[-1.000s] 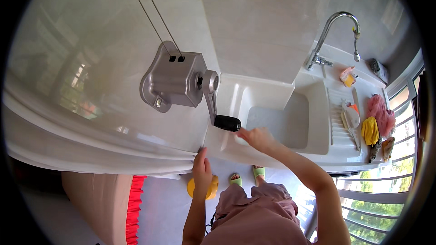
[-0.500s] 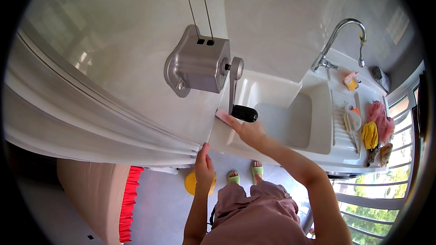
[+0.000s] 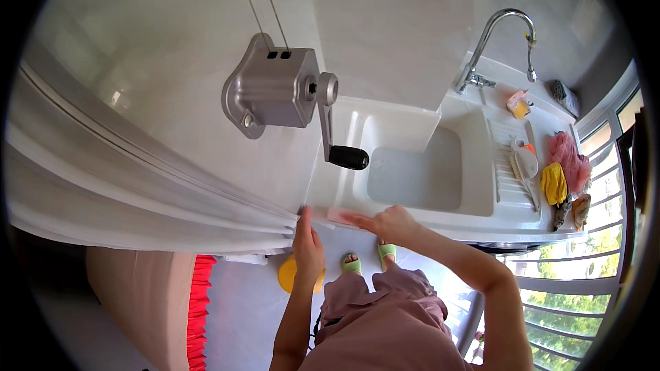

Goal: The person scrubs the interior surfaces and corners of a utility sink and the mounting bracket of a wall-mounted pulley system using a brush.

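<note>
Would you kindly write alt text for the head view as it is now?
A person's right hand is at the front edge of a white sink, the left hand beside a white curtain; a grey hand-crank box is fixed to the wall.

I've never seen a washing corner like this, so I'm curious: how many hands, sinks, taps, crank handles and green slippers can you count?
Left hand and right hand: 2
Sink: 1
Tap: 1
Crank handle: 1
Green slippers: 2
Total: 7
</note>
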A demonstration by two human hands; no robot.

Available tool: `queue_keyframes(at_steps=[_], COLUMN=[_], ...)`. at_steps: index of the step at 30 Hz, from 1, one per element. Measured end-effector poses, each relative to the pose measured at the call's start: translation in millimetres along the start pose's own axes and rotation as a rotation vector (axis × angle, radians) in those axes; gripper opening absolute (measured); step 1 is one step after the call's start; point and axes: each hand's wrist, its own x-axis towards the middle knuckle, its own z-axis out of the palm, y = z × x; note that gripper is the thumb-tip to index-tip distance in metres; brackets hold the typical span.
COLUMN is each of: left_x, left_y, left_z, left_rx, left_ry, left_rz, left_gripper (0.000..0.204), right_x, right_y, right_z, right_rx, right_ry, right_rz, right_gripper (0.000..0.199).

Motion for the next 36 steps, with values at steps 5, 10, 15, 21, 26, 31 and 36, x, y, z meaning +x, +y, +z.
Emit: queue_keyframes(at_steps=[5,10,15,21,26,31,36], left_x=[9,6,24,27,32,29,37], left_y=[1,2,11,5,8,3,8], left_z=[1,-4,8,2,11,6,15], left_rx=[0.025,0.090,0.104,0.152,0.154,0.144,0.172], left_ry=[-0.052,-0.118,-0.190,-0.232,-0.248,-0.246,-0.247], left_rz=[-0.017,0.013,0.157,0.139,0.157,0.171,0.212], left_gripper=[0.049,0.049,0.048,0.050,0.052,0.053,0.053], right_x=[25,-45,5,-18,4,-14,34], right_y=[-23,36,20,44,29,39,45], right_z=[36,13,11,3,21,16,23], right_rx=[0.045,-0.002,-0.136,-0.079,-0.038,-0.057,-0.124], right_ry=[0.291,0.265,0.150,-0.062,0.115,0.004,0.242], right_rz=[0.122,0.236,0.077,0.020,0.088,0.056,0.375], right_gripper=[0.053,0.050,0.049,0.049,0.052,0.058,0.060])
